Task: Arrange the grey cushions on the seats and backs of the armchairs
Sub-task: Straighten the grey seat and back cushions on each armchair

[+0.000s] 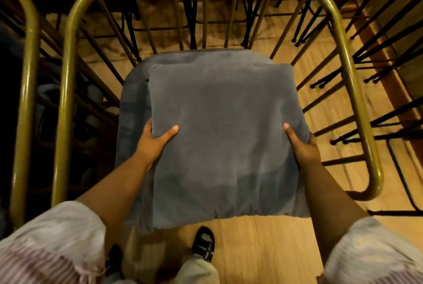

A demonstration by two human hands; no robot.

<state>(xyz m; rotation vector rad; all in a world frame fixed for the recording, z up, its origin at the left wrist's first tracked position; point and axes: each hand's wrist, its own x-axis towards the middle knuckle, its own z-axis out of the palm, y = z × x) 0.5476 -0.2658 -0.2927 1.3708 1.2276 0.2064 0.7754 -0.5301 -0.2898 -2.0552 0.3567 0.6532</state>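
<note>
I look straight down into an armchair with a curved brass-coloured tube frame (68, 59) and thin spindles. A grey seat cushion (132, 100) lies on its seat. Over it I hold a square grey cushion (224, 137) flat, face up. My left hand (155, 141) grips the cushion's left edge, thumb on top. On the opposite edge my right hand (302, 146) grips the same way. The fingers of both hands are hidden under the cushion.
A second brass armchair frame (27, 77) stands close on the left. Black thin-legged furniture (377, 59) crowds the back and right. Wooden floor (263, 249) lies below, with my shoe (203, 244) near the cushion's front edge.
</note>
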